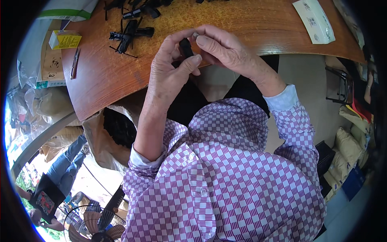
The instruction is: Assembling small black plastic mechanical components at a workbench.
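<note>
Just over the table's front edge, my left hand (166,74) is closed on a small black plastic part (186,47), held between thumb and fingers. Close beside it, my right hand (227,50) is pinched, thumb against forefinger. A tiny pale bit (196,35) shows at those fingertips, too small to name. On the tabletop to the left lies a cluster of black plastic pieces (128,37), with thin arms sticking out. More black pieces (150,10) lie beyond it at the far edge of the view.
The brown wooden table (242,24) curves around me. On it are a yellow and white box (65,39), a pen (75,63) and a white packet (314,22). Below its left side stands an open sack (94,139) holding dark things. A fan (94,226) and another person's legs (66,169) are at lower left.
</note>
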`<state>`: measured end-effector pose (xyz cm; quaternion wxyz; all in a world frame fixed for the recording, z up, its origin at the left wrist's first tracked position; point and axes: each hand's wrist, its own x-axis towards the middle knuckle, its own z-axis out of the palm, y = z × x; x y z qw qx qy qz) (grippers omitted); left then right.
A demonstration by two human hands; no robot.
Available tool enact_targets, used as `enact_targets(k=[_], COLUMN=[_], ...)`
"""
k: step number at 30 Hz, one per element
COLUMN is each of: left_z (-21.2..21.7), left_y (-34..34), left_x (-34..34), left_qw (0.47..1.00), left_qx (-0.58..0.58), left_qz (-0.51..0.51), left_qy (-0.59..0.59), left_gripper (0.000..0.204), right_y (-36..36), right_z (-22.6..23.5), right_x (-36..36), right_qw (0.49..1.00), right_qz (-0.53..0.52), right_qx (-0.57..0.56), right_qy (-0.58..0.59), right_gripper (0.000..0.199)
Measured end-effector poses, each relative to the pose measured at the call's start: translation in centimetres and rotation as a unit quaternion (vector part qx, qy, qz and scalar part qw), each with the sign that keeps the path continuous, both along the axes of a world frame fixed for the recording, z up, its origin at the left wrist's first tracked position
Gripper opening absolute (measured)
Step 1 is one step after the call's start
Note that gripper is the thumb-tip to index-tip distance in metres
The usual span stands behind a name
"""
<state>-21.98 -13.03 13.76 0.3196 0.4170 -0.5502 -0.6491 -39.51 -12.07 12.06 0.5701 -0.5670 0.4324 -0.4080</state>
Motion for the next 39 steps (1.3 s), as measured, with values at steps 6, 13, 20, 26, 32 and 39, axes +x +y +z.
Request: enact_targets(k=[6,13,20,26,32,39], left_z=[-0.9,-1.4,-1.4,-2.1,0.0,0.3], left_y=[-0.1,-0.1,0.0,-0.6,-0.8,-0.3], left_x=[0.6,0.9,0.6,0.9,0.9,0.3], left_qw=[0.998,0.968,0.903,0.963,0.962,0.958], left_qx=[-0.048,-0.190,-0.298,-0.223,0.085,0.160], left_qz=[0.048,0.076,0.091,0.136,0.108,0.000], left_qy=[0.009,-0.144,-0.294,-0.064,0.236,0.236], left_gripper=[0.037,0.030,0.030,0.024,0.035,0.035], right_y=[0.7,0.4,0.4,0.0,0.7,0.6], right_z=[-0.4,0.1,-0.4,-0.6,-0.1,0.0], right_x=[1.8,3.3,4.0,3.0,2.4,1.2], right_qw=[0.997,0.988,0.984,0.990,0.996,0.976], right_qz=[0.015,-0.006,-0.061,-0.070,-0.070,-0.053], right_qx=[-0.050,-0.031,-0.051,-0.073,0.027,0.083], right_qy=[0.050,0.148,0.162,0.094,-0.054,-0.193], right_gripper=[0.029,0.024,0.022,0.024,0.024,0.026])
